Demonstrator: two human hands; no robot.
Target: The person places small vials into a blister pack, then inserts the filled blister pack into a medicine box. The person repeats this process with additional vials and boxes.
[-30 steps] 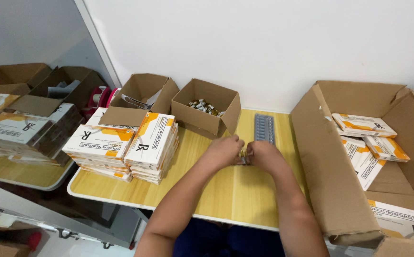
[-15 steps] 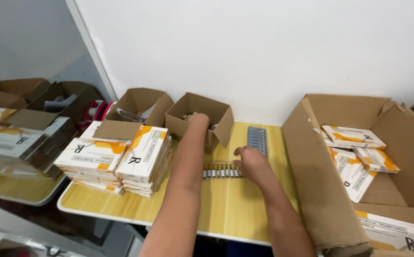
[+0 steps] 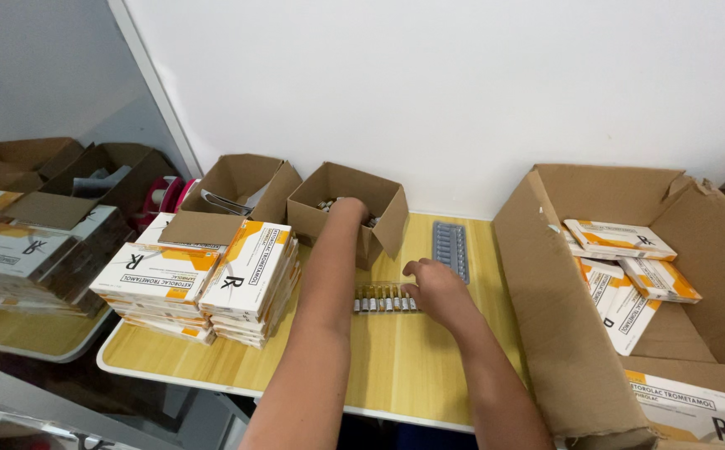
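Looking down from my head camera, my left hand point(image 3: 347, 210) is reached into the small open cardboard box point(image 3: 383, 218) at the back of the wooden table point(image 3: 404, 367). The fingers are down inside among the little glass vials, so I cannot tell whether they are spread or closed on anything.

My right hand point(image 3: 433, 286) rests palm down on the table with the fingers loosely spread, gripping nothing; its fingertips touch the right end of a short row of vials point(image 3: 381, 299) lying side by side in front of that box. Just behind this hand lies a grey plastic tray point(image 3: 450, 246) with ribbed slots.

I judge these vials light, stiff and smooth, thin glass that would crack if knocked together and roll off if nudged sideways. I would take each one by its body between thumb and forefinger, not by the narrow neck, or steady the row from both ends.

To my left stand stacks of white and orange cartons point(image 3: 212, 279), touching my left forearm. To my right a big cardboard box point(image 3: 562, 333) holds more such cartons.
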